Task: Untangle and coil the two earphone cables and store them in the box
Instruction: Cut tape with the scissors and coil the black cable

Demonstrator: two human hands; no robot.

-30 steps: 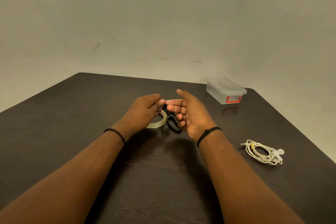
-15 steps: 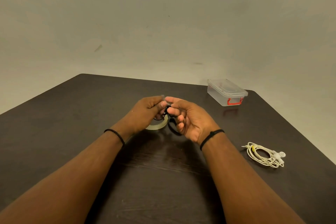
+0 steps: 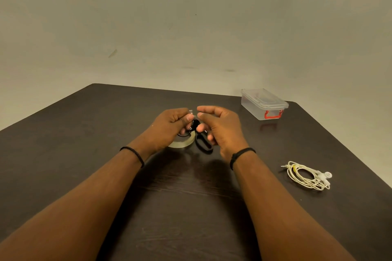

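- a person's left hand point(image 3: 169, 126) pinches a small strip of clear tape point(image 3: 191, 111) between thumb and forefinger above the dark table point(image 3: 84, 154), its other fingers curled around part of the black earphone cable point(image 3: 194, 125).
- the right hand point(image 3: 220, 127) is held just beside it, thumb and forefinger extended towards the strip but not clearly closed on it, lower fingers loosely curled against the black loops.
- a roll of clear tape point(image 3: 183, 143) lies on the table beneath the left hand; black scissor handles point(image 3: 203, 144) lie just beside it.
- the white earphone cable point(image 3: 305, 176), already coiled and bound with a yellow tie, rests well apart to the right; the lidded clear box point(image 3: 264, 104) with a red latch sits at the far right corner.
- judged handling: both cables are light, limp and springy, so a coil is best gripped across its gathered loops, not by an earbud or plug.
- compared with half a second earlier, the right hand has opened out and drawn slightly away from the left, and the tape strip now shows above the left thumb.
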